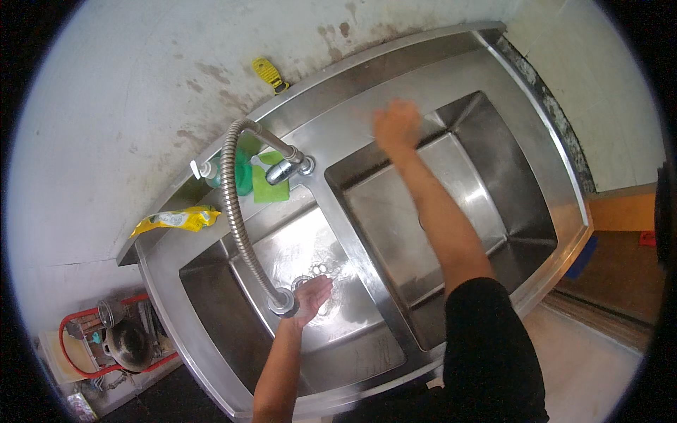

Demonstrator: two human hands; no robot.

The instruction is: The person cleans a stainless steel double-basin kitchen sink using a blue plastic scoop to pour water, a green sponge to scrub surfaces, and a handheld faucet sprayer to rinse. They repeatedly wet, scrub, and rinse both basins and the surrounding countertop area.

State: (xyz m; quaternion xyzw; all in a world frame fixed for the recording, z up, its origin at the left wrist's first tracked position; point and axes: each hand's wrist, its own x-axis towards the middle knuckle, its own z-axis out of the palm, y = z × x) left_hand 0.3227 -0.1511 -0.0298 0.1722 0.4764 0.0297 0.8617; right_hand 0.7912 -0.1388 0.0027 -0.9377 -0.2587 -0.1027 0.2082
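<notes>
My left hand [313, 300] is under the spray head [282, 302] of a flexible metal-hose faucet, over the left basin [338, 338] of a stainless steel double sink. Its palm faces up with the fingers extended, and nothing rests in it. Motion blurs my right hand [398, 126], which is above the back edge of the right basin [518, 195]; its fingers look curled, but I cannot make out anything in them. The chrome faucet lever [281, 172] sits on the ledge between the basins. Water shines around the left drain, partly hidden by my left hand.
Behind the faucet are a green pump bottle [243, 172] and a green cloth [271, 191]. A yellow pouch [185, 218] lies on the left ledge. A yellow handled tool [268, 74] leans on the wall. At lower left, a red-framed rack [66, 338] holds a blackened pan [128, 346].
</notes>
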